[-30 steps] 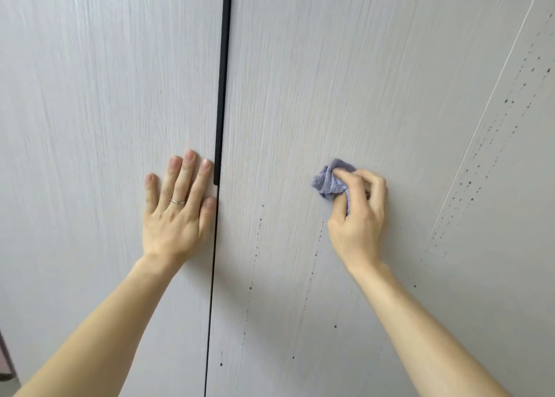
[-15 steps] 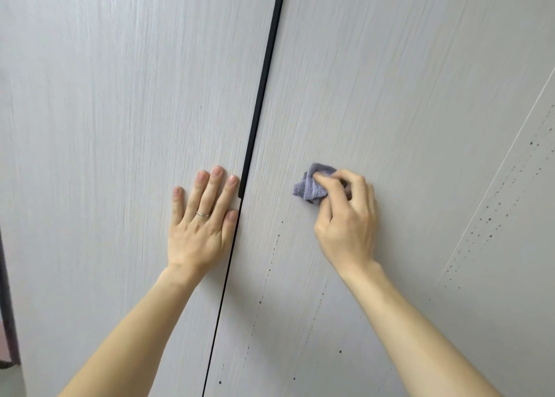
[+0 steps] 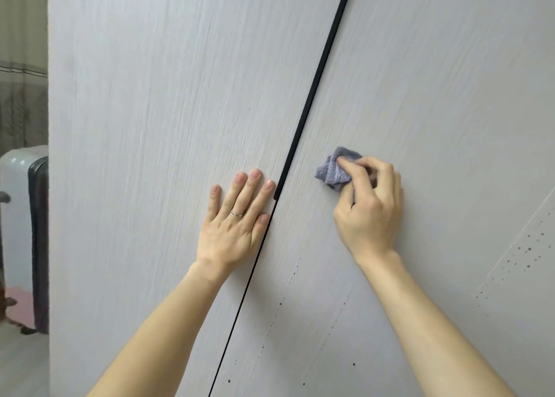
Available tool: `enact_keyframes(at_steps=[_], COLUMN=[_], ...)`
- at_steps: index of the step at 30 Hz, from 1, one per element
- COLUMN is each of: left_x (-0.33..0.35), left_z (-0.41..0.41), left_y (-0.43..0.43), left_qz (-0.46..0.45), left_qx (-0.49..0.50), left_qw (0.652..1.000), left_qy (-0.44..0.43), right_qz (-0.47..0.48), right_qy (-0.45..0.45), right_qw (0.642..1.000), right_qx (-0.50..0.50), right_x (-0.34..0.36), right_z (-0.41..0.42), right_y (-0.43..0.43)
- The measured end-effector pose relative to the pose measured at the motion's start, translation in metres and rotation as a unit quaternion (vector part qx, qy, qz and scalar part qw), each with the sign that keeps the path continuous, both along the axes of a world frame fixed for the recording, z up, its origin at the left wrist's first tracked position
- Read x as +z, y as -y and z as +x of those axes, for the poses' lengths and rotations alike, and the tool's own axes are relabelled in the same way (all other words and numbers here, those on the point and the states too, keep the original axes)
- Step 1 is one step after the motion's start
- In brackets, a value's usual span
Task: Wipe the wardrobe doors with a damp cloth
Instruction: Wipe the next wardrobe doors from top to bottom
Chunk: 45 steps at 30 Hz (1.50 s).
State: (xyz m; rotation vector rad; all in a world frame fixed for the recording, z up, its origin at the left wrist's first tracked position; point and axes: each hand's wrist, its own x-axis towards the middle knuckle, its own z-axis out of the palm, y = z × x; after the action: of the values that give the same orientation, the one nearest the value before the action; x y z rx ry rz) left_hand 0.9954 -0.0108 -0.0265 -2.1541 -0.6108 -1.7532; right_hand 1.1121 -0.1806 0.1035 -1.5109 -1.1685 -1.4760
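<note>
At the far left a suitcase (image 3: 21,231) stands past the wardrobe's edge, out of the work. The left door (image 3: 144,126) carries the left hand (image 3: 234,225), laid flat with straight, slightly spread fingers (image 3: 255,186) that hold nothing. Its forefinger and thumb lie just beside the seam. The hand appears to steady the panel, and bare skin pressed there could leave prints on a surface meant to be clean.

The black handle strip (image 3: 315,81) runs along the seam and ends just beside the left forefinger. It shows the doors' long axis. That axis is surely upright in the room, but it leans here from lower left to upper right, since the head is tilted.

Just right of the strip, the cloth (image 3: 332,171) is pressed on the right door (image 3: 444,81). It is a bunched wad with no clear long axis, sticking out of the grip up and to the left, toward the seam. The right hand (image 3: 371,213) pinches it with curled fingers, thumb on top.

The wad is small, so each pass likely covers little and patches may be skipped. Dark specks (image 3: 525,251) dot the panel to the lower right and below the wrist. A damp rub could drag them into streaks, or the loose pinch could let the cloth slip.
</note>
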Motion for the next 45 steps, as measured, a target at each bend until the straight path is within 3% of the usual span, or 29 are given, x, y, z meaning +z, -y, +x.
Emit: enact_keyframes(at_steps=[2, 5, 8, 10, 12, 15, 18, 22, 25, 32, 35, 38, 41, 43, 45], left_x=[-0.002, 0.000, -0.003, -0.007, -0.007, -0.007, -0.009, -0.010, -0.010, -0.013, -0.014, -0.012, -0.013, -0.024, -0.038], left_z=[0.000, -0.001, -0.003, -0.001, -0.001, -0.001, -0.001, 0.001, 0.001, 0.002, 0.002, 0.000, -0.005, -0.004, 0.000], left_y=[-0.002, -0.002, -0.001, 0.002, 0.003, 0.003, 0.002, 0.001, 0.004, 0.009, 0.011, 0.020, 0.031, 0.041, 0.048], left_qz=[0.006, 0.011, -0.008, -0.009, -0.018, -0.024, -0.017, -0.015, -0.036, -0.093, -0.113, -0.150, -0.199, -0.218, -0.236], left_qx=[0.006, 0.012, 0.010, 0.011, 0.010, 0.015, 0.028, 0.045, 0.029, 0.003, 0.009, -0.007, -0.034, -0.043, -0.044], left_qw=[1.000, 1.000, 1.000, 1.000, 1.000, 1.000, 0.999, 0.999, 0.999, 0.995, 0.993, 0.988, 0.978, 0.973, 0.968], left_qy=[0.003, -0.004, -0.003, 0.006, 0.013, 0.003, 0.002, 0.004, -0.002, -0.022, -0.022, -0.035, -0.057, -0.065, -0.068], right_qz=[-0.024, -0.159, -0.268, -0.237, -0.123, -0.015, -0.030, -0.194, -0.248, -0.013, -0.027, -0.122, -0.177, -0.118, -0.001], right_qy=[0.042, 0.140, 0.174, 0.135, 0.055, -0.016, 0.008, 0.086, 0.097, -0.064, -0.072, -0.066, -0.054, -0.107, -0.173], right_qw=[0.999, 0.977, 0.948, 0.962, 0.991, 1.000, 1.000, 0.977, 0.964, 0.998, 0.997, 0.990, 0.983, 0.987, 0.985], right_qx=[-0.012, -0.016, -0.014, -0.012, -0.002, 0.014, -0.002, -0.003, -0.015, -0.018, -0.005, -0.006, -0.004, 0.012, 0.012], right_x=[-0.021, -0.086, -0.124, -0.108, -0.072, -0.031, -0.062, -0.151, -0.162, -0.081, -0.119, -0.181, -0.192, -0.164, -0.125], right_z=[0.002, 0.006, 0.008, 0.005, -0.002, -0.006, -0.002, 0.000, 0.002, 0.040, 0.053, 0.055, 0.056, 0.060, 0.074], right_y=[-0.001, 0.010, 0.022, 0.020, 0.012, 0.002, -0.001, 0.019, 0.033, 0.065, 0.077, 0.095, 0.107, 0.111, 0.116])
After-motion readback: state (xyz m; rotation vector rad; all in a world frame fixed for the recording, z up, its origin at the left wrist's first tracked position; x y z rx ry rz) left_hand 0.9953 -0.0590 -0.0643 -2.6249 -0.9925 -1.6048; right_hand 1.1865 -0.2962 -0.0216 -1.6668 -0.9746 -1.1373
